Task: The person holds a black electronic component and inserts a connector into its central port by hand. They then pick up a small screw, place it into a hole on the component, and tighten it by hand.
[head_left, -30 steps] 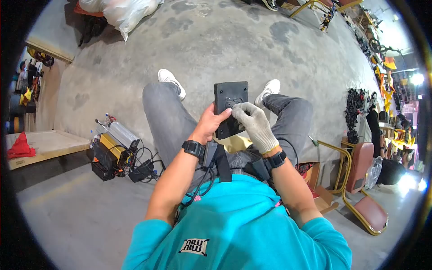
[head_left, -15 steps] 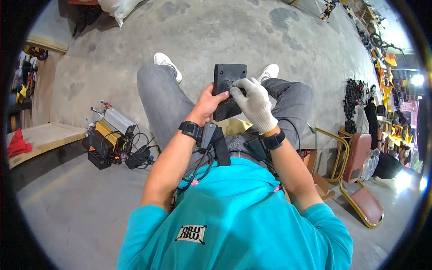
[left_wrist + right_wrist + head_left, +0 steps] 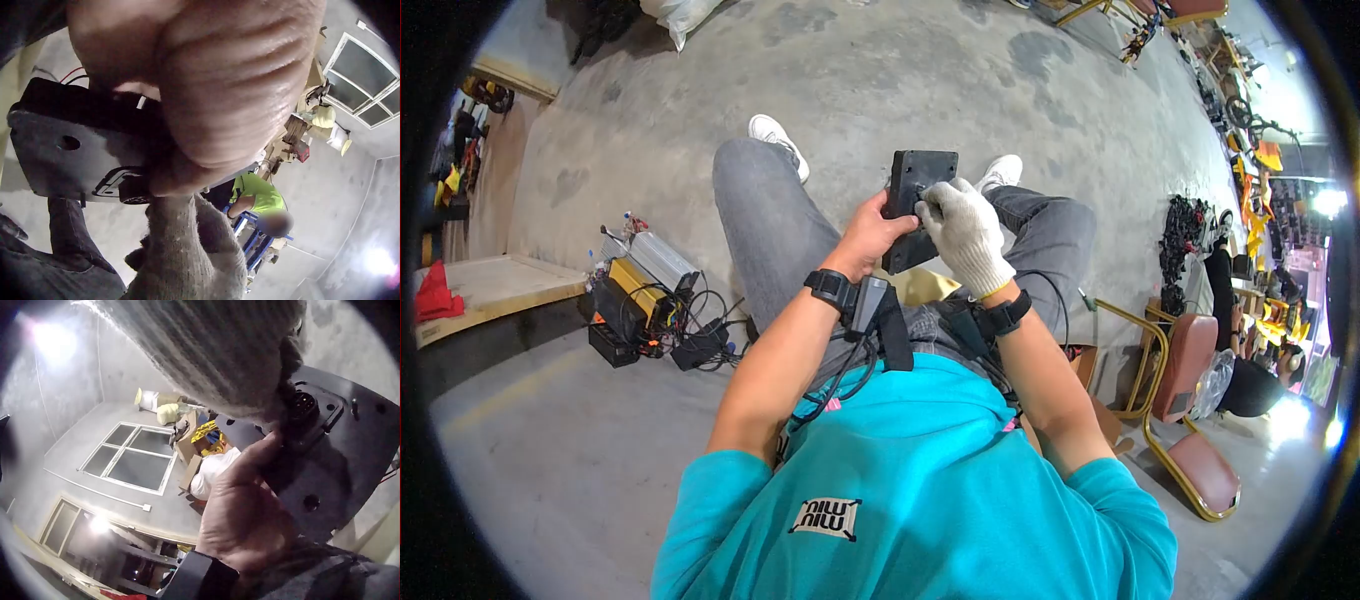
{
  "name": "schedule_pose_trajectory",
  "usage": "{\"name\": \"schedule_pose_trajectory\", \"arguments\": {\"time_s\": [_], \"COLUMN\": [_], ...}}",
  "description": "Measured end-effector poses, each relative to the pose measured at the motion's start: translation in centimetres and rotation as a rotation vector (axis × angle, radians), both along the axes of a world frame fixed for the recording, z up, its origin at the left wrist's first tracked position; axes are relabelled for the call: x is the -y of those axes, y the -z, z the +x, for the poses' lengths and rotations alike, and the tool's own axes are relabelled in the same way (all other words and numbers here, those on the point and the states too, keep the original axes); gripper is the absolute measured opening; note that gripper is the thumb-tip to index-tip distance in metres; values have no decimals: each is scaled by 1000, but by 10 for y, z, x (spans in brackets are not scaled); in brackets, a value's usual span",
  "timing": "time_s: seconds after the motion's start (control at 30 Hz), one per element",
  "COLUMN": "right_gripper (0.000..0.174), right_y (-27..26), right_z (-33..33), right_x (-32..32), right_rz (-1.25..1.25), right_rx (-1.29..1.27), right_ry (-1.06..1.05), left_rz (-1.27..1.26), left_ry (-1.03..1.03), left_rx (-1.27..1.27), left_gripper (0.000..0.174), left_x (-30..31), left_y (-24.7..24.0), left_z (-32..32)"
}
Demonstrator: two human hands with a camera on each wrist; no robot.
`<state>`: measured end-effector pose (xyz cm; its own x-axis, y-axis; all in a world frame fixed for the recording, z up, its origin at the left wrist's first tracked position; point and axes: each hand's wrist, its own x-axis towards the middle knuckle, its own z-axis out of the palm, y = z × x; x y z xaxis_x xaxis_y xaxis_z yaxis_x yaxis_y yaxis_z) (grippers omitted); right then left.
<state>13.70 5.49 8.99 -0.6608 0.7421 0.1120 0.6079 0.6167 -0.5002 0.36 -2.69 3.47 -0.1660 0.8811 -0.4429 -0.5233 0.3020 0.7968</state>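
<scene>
A flat black rectangular case [image 3: 925, 172] with round holes near its corners is held up between the knees. My bare left hand [image 3: 868, 238] grips its left side, with the thumb lying over the face. On that face a round black connector with metal pins [image 3: 304, 405] sits inside a raised outline. My right hand [image 3: 965, 228], in a knitted white glove, pinches at this connector with bent fingers. In the left wrist view the gloved fingers [image 3: 172, 231] meet the left thumb right beside the connector [image 3: 133, 189], which they partly cover.
Left of the legs, a metal box, a yellow unit [image 3: 636, 287] and tangled cables lie on the floor. A low wooden platform [image 3: 510, 290] with a red cloth stands farther left. At the right, a gold-framed chair [image 3: 1185, 365] lies tipped. Another person in bright green [image 3: 259, 194] shows in the left wrist view.
The case first shifted up in the head view, then slightly right and down, with both hands on it. The gloved fingers have changed their hold over the connector and are more bent.
</scene>
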Motion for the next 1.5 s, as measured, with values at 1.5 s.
{"name": "schedule_pose_trajectory", "arguments": {"time_s": [1.5], "right_gripper": [13], "right_y": [4], "right_z": [3], "right_x": [5], "right_rz": [-33], "right_rx": [-170], "right_ry": [58], "left_rz": [20], "left_ry": [21], "left_rx": [-7], "left_gripper": [33], "left_x": [0], "left_y": [1], "left_z": [1]}}
